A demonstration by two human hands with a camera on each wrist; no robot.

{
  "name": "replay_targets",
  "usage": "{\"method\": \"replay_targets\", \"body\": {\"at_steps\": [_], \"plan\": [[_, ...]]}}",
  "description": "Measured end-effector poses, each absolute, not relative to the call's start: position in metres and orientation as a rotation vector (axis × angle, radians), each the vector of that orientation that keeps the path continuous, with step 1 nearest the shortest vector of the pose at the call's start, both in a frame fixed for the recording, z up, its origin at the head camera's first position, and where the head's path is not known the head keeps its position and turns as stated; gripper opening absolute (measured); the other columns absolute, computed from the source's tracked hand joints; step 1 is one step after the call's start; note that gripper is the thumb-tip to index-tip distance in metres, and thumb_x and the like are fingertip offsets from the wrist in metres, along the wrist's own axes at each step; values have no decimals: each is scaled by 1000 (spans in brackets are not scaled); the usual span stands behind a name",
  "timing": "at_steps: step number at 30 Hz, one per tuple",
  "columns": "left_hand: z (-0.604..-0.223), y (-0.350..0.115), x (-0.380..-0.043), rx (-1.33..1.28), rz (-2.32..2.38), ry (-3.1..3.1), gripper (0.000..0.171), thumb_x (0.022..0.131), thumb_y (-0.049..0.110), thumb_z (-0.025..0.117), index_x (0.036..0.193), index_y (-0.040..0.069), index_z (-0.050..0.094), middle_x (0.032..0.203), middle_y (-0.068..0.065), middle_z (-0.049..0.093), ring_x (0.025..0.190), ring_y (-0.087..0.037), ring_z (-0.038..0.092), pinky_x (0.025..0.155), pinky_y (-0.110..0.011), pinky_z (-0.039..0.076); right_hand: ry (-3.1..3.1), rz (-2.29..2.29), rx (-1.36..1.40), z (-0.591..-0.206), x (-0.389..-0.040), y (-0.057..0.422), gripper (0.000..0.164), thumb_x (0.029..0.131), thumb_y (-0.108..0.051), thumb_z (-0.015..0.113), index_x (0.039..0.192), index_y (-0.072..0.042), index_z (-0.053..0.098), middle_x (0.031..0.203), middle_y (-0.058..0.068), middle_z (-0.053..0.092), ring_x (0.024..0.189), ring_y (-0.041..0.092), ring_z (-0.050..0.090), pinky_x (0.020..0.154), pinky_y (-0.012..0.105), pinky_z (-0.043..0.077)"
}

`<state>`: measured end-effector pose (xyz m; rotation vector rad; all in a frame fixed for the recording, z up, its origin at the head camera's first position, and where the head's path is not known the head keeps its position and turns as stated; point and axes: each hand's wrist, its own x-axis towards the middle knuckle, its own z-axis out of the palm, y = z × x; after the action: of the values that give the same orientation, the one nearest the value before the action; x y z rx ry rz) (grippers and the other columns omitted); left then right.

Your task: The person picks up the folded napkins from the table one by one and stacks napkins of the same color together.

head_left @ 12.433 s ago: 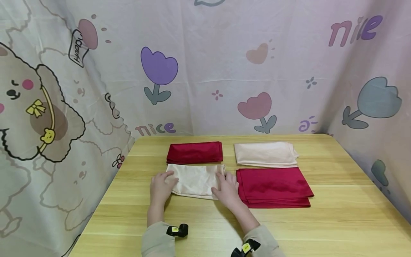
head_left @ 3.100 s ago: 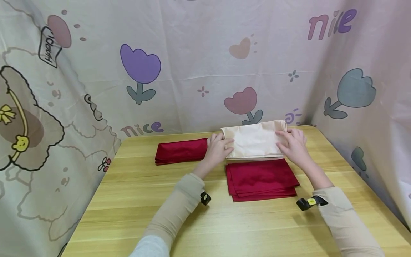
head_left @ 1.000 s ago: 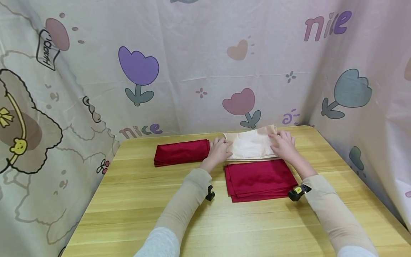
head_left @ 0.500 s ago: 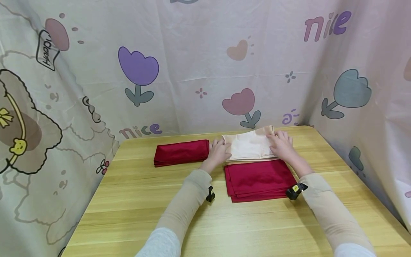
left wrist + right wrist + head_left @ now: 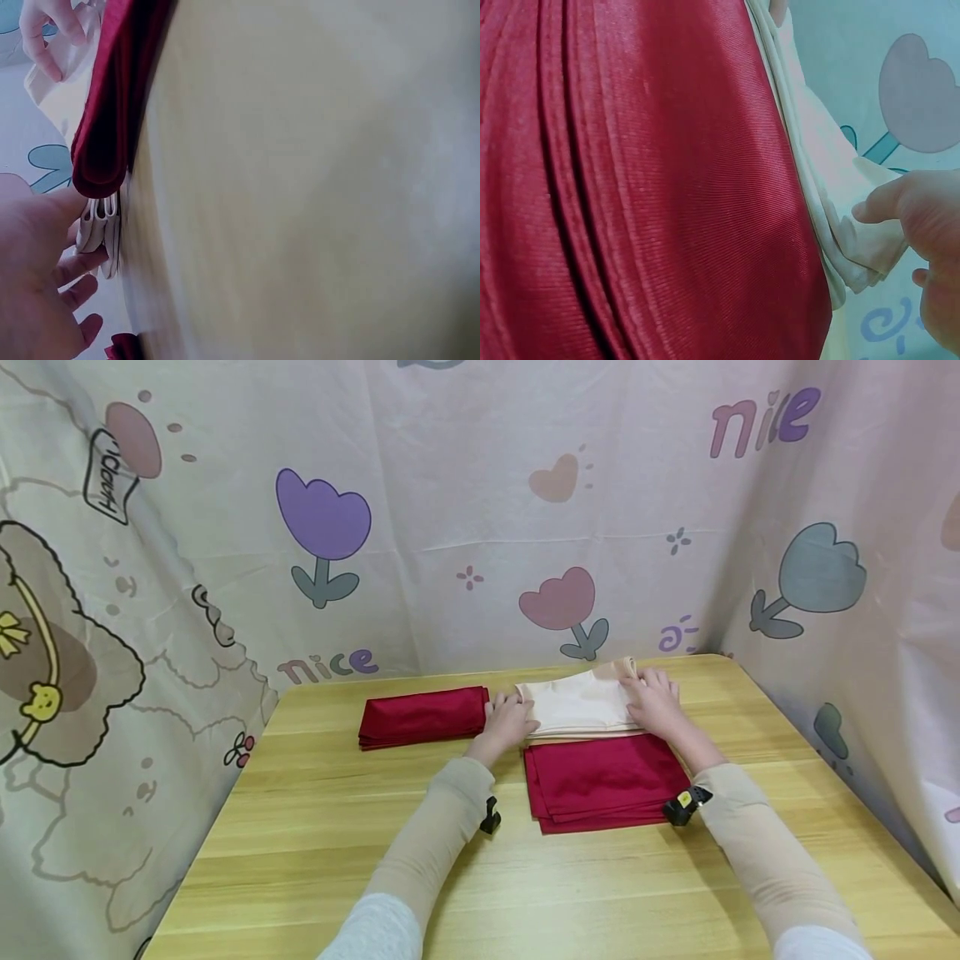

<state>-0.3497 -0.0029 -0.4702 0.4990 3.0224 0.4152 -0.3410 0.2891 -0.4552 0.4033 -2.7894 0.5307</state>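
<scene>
A folded cream satin cloth (image 5: 577,703) lies at the back right of the table, its far right corner slightly raised. My left hand (image 5: 506,722) pinches its left edge; the left wrist view shows the fingers round the stacked folds (image 5: 97,229). At the right end my right hand (image 5: 657,706) grips the edge, the thumb (image 5: 877,206) on the upper face in the right wrist view. Directly in front lies a larger folded red cloth (image 5: 607,781), close to the cream one's near edge. The other cream cloth beneath is mostly hidden.
A narrower folded red cloth (image 5: 423,717) lies on the left, just beside my left hand. The wooden table (image 5: 337,827) ends at the back against a printed curtain (image 5: 450,527). A black wrist camera (image 5: 686,806) overlaps the larger red cloth's right edge.
The cream cloth travelled from the left, before the narrow red cloth, onto the other cream cloth at right. Over the last second the right hand and its end of the cloth shifted slightly left and down.
</scene>
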Motion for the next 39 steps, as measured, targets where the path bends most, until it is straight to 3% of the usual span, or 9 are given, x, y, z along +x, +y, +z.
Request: {"method": "replay_targets", "body": {"at_steps": [11, 20, 27, 34, 39], "plan": [[-471, -7, -346, 503, 379, 2971, 51, 101, 44, 46, 150, 31, 38, 156, -2, 35, 145, -35, 23, 107, -53, 26, -2803, 516, 376, -458, -342, 289, 53, 82, -9, 62, 133, 2, 54, 130, 30, 42, 123, 48, 31, 94, 63, 24], [-470, -5, -348, 477, 336, 2974, 68, 100, 50, 45, 157, 22, 19, 158, -2, 34, 143, -32, 26, 110, -53, 24, -2806, 536, 353, -462, -343, 291, 51, 83, -9, 61, 132, 2, 55, 132, 30, 42, 124, 48, 30, 92, 63, 24], [-464, -4, -350, 443, 265, 2946, 70, 99, 53, 45, 156, 18, 24, 159, -4, 31, 144, -33, 24, 113, -54, 22, -2850, 550, 333, -464, -342, 290, 53, 80, -11, 61, 131, 2, 55, 132, 31, 42, 122, 50, 31, 91, 63, 23], [-463, -5, -350, 430, 230, 2942, 69, 98, 55, 44, 154, 19, 29, 160, -7, 27, 145, -34, 21, 114, -57, 22, -2909, 533, 321, -470, -347, 291, 51, 87, -23, 64, 132, 2, 54, 131, 31, 40, 124, 50, 28, 94, 65, 22], [-461, -5, -350, 450, 182, 2959, 68, 98, 56, 44, 153, 18, 32, 163, -7, 20, 147, -34, 17, 116, -57, 19, -2973, 514, 296, -472, -348, 291, 51, 92, -28, 59, 134, 0, 52, 135, 31, 37, 127, 49, 26, 96, 67, 20]]}}
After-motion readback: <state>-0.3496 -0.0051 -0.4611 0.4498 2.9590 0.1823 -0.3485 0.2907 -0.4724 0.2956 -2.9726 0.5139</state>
